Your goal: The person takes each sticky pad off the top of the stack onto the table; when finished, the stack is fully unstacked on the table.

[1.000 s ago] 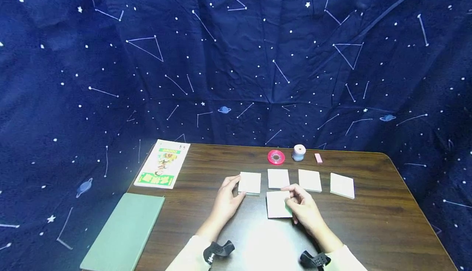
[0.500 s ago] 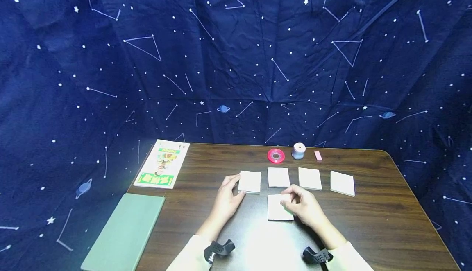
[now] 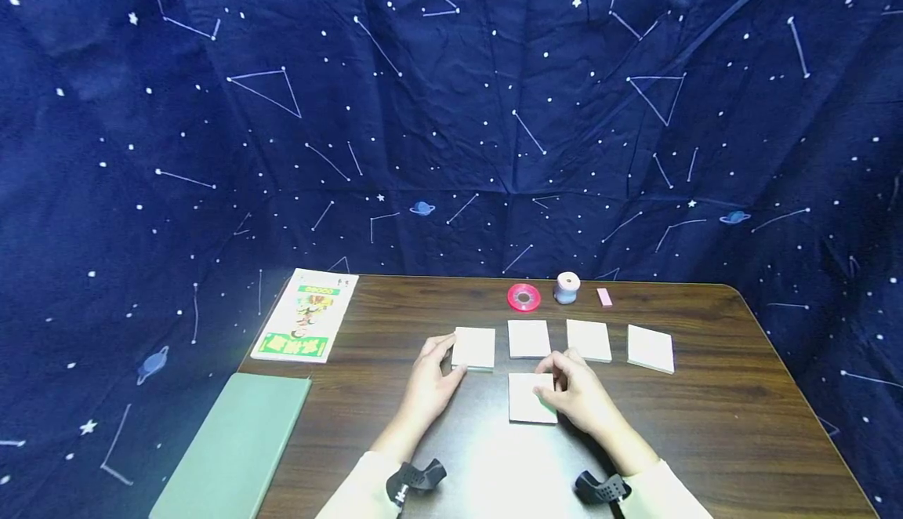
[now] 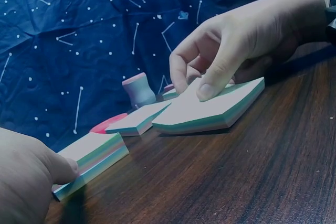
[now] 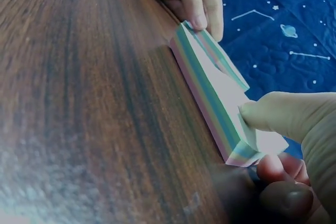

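Observation:
My left hand [image 3: 429,386] holds the left-hand sticky note pad [image 3: 475,345] by its left side, index finger at the back corner and thumb at the front. In front of the row lies another white-topped pad [image 3: 525,401], gripped at its right side by my right hand [image 3: 582,397]. The right thumb [image 5: 260,114] presses on the top sheet in the right wrist view, and the other fingers curl at the pad's edge. Pastel layers show along this pad's side [image 5: 207,106]. From the left wrist, the left-hand pad [image 4: 100,153] shows similar coloured layers.
Three more pads [image 3: 528,339] [image 3: 589,340] [image 3: 650,348] continue the row to the right. Behind them are a pink-red disc [image 3: 524,297], a pale blue spool [image 3: 567,288] and a small pink block [image 3: 604,297]. A magazine [image 3: 306,315] and a green notebook [image 3: 233,444] lie left on the wooden table [image 3: 734,425].
My right hand has drawn the front pad slightly toward me, widening its gap from the row. The left hand keeps its place on the left-hand pad.

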A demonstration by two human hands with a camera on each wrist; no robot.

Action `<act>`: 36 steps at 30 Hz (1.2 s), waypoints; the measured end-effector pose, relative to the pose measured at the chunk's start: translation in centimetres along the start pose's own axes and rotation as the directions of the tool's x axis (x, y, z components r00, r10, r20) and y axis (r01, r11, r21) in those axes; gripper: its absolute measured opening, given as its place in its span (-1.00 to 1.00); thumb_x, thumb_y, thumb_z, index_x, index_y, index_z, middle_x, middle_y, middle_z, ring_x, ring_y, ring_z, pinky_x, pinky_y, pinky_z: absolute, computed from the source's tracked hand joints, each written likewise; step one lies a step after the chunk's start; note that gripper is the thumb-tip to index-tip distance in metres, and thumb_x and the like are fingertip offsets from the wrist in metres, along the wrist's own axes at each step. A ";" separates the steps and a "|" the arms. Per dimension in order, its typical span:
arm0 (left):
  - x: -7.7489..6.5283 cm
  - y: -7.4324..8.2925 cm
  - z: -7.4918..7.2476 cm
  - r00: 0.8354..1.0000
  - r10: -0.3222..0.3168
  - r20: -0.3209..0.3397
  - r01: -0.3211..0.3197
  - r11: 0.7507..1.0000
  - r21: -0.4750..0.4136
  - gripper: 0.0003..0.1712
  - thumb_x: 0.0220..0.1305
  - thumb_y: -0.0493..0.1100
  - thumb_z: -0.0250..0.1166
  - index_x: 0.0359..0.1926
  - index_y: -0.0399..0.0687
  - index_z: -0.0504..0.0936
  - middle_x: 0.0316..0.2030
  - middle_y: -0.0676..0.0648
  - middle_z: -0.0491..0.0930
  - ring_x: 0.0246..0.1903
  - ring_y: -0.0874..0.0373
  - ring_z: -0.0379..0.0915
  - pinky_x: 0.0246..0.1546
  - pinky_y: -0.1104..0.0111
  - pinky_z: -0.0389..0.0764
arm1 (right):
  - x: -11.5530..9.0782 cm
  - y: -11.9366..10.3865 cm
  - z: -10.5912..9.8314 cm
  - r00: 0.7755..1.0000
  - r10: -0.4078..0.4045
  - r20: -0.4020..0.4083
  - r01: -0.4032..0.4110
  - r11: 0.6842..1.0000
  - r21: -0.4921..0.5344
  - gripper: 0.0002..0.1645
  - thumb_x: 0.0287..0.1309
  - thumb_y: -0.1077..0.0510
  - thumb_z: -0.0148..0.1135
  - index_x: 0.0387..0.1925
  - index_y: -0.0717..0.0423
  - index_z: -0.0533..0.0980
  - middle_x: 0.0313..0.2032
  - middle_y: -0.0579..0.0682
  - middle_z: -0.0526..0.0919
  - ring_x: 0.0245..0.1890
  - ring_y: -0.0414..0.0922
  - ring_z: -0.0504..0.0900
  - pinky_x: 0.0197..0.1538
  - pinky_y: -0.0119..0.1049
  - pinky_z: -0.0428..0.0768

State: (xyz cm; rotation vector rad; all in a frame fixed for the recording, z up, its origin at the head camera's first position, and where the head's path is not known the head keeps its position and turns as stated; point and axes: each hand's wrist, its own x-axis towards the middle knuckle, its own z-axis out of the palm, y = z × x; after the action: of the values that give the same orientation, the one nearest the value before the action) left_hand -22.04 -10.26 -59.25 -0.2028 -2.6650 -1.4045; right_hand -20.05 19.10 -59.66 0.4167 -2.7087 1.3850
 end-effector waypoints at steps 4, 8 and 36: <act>0.0 -0.1 0.0 1.000 0.003 0.000 -0.003 1.000 0.011 -0.32 0.34 -0.24 0.51 0.44 -0.27 0.57 0.36 -0.19 0.58 0.40 -0.19 0.56 0.54 -0.04 0.56 | 0.1 0.1 0.1 1.000 0.001 -0.007 -0.001 1.000 0.001 -0.62 0.04 0.36 0.66 -0.21 -0.08 0.67 -0.30 -0.05 0.43 -0.39 -0.24 0.42 -0.41 -0.49 0.46; 0.0 -0.2 0.1 1.000 -0.004 0.001 0.004 1.000 0.008 -0.32 0.34 -0.23 0.51 0.44 -0.25 0.57 0.37 -0.17 0.58 0.39 -0.17 0.57 0.52 -0.04 0.58 | 0.1 0.4 0.2 1.000 -0.006 -0.017 0.007 1.000 0.027 -0.59 0.03 0.37 0.65 -0.14 -0.03 0.69 -0.24 -0.01 0.49 -0.42 -0.25 0.43 -0.41 -0.48 0.48; 0.1 -0.1 0.0 1.000 0.003 -0.003 -0.003 1.000 0.006 -0.33 0.34 -0.23 0.50 0.43 -0.27 0.58 0.36 -0.20 0.59 0.40 -0.21 0.55 0.54 -0.07 0.55 | 2.1 -2.3 -0.1 0.975 0.177 -0.133 -0.142 0.961 0.236 -0.83 0.34 0.29 0.41 -0.07 0.14 0.65 -0.26 0.02 0.57 -0.45 -0.26 0.44 -0.40 -0.46 0.43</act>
State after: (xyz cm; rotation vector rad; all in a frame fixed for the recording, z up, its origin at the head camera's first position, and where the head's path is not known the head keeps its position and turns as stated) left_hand -22.14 -10.30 -59.34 -0.2040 -2.6652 -1.3942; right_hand -21.42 17.48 -57.38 0.0977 -2.5193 1.6982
